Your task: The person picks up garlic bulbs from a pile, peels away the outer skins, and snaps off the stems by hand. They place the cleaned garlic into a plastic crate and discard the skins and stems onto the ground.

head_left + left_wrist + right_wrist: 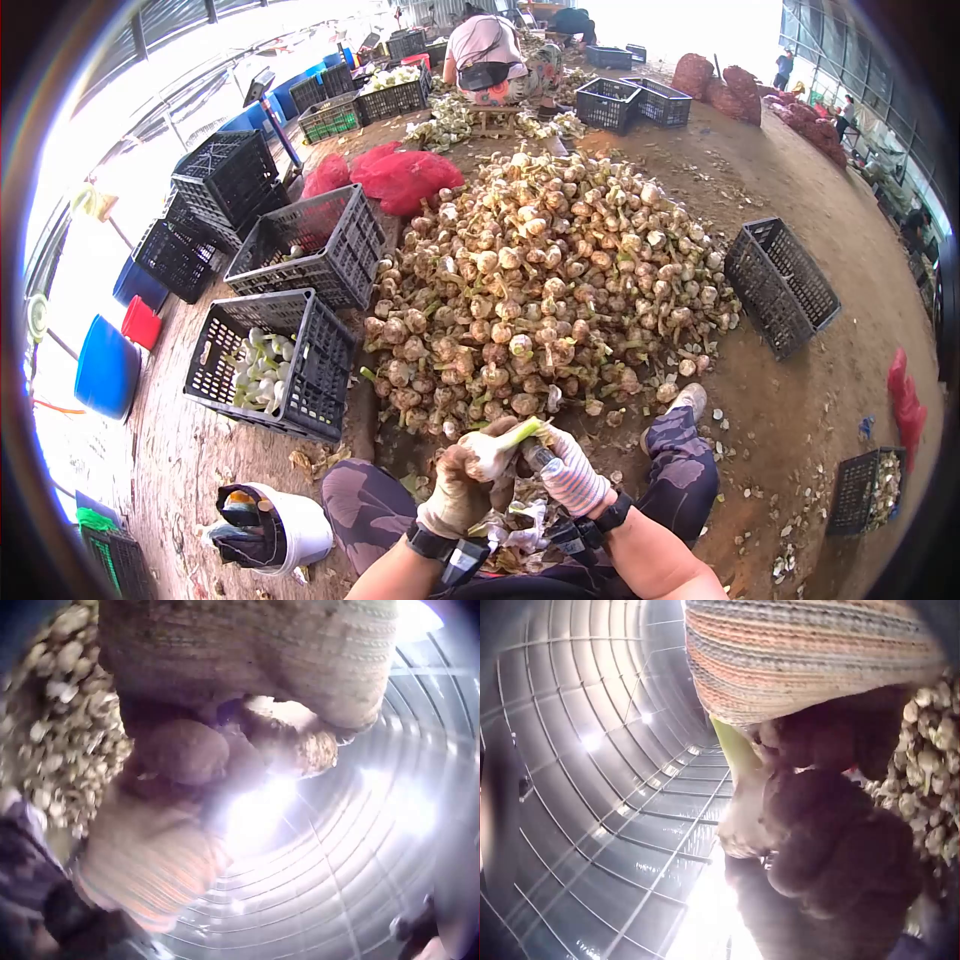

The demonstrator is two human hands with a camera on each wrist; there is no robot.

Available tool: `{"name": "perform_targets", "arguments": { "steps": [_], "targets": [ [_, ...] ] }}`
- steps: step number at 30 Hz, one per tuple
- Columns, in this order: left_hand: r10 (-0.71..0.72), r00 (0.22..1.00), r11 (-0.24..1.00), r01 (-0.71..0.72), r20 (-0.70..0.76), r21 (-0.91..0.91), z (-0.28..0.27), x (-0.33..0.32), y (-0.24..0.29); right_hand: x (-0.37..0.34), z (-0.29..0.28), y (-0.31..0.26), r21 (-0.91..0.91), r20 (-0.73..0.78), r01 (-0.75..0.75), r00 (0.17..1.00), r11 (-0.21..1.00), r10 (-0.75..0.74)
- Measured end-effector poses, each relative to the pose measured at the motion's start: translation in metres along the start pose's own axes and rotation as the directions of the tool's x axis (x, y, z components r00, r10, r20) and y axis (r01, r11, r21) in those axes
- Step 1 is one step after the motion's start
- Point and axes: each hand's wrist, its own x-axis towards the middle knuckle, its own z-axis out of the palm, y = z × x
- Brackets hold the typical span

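Gripping a garlic bulb (487,455) in the curled fingers of the left hand (452,492), wearing a soil-browned knit glove. Pinching at its green stem (523,432) with the right hand (572,475), wearing a striped glove, and leaving the exact fingertip contact unclear in shadow. Holding the bulb near, above patterned trousers (690,455): showing a smooth, whitish body, shading into fresh green along the stem, and ending in a rough, brownish base in the left wrist view. Bearing loose pale skins (525,530) on the lap just below. Facing a broad heap of dirt-stained bulbs (540,270) beyond, mottled brown and cream. Having a black crate (325,375) to the left, containing cleaner white bulbs (265,375), and a white bucket (300,525) nearer. Having a grey crate (795,290) to the right of the heap. Seeing red net bags (405,180) farther left, and, far off, a person (487,50) sitting on a low stool (495,122).
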Motion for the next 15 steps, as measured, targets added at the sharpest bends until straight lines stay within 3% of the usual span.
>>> {"name": "perform_targets", "arguments": {
  "steps": [2, 3, 4, 5, 6, 7, 8, 9, 11, 13, 14, 15],
  "targets": [
    [0.053, 0.994, 0.978, -0.033, -0.094, 0.206, 0.0, 0.004, 0.007, -0.003, -0.015, 0.018, -0.038, -0.043, -0.056, 0.998, 0.998, 0.055],
    [0.249, 0.954, 0.903, -0.167, -0.165, 0.396, 0.007, 0.009, 0.007, 0.0, -0.012, 0.01, -0.074, -0.056, -0.06, 0.997, 0.995, 0.056],
    [0.258, 0.951, 0.899, -0.172, -0.168, 0.404, 0.006, 0.01, 0.01, 0.005, -0.012, 0.008, -0.003, -0.025, -0.054, 0.998, 0.999, 0.054],
    [0.417, 0.909, 0.652, -0.291, -0.011, 0.7, 0.004, 0.011, 0.014, 0.005, -0.015, 0.005, -0.015, 0.029, -0.071, 0.997, 0.997, 0.071],
    [0.494, 0.848, 0.297, -0.371, 0.19, 0.88, 0.001, 0.011, 0.018, 0.006, -0.017, 0.004, -0.123, -0.003, -0.041, 0.999, 0.992, 0.041],
    [0.476, 0.783, -0.103, -0.402, 0.4, 0.91, -0.001, 0.009, 0.022, 0.007, -0.017, 0.003, -0.228, -0.034, -0.015, 0.999, 0.973, 0.007],
    [0.428, 0.81, -0.17, -0.363, 0.4, 0.916, -0.001, 0.008, 0.022, 0.006, -0.014, 0.004, -0.092, -0.094, -0.112, 0.99, 0.989, 0.104],
    [0.38, 0.836, -0.235, -0.326, 0.395, 0.916, -0.002, 0.007, 0.021, 0.006, -0.01, 0.001, -0.031, -0.125, -0.115, 0.986, 0.993, 0.11],
    [0.369, 0.82, -0.247, -0.366, 0.437, 0.897, -0.007, 0.008, 0.02, 0.008, -0.012, 0.001, -0.159, -0.136, -0.119, 0.986, 0.98, 0.097],
    [0.428, 0.81, -0.094, -0.401, 0.401, 0.911, -0.007, 0.008, 0.016, 0.006, -0.014, 0.003, -0.107, -0.108, -0.123, 0.988, 0.987, 0.112],
    [0.43, 0.81, -0.093, -0.4, 0.399, 0.912, -0.009, 0.007, 0.015, 0.003, -0.013, 0.001, -0.02, -0.086, -0.175, 0.981, 0.984, 0.173],
    [0.451, 0.823, -0.011, -0.381, 0.345, 0.924, -0.011, 0.005, 0.013, 0.001, -0.014, 0.0, 0.066, -0.06, -0.227, 0.971, 0.972, 0.231]
  ]
}}
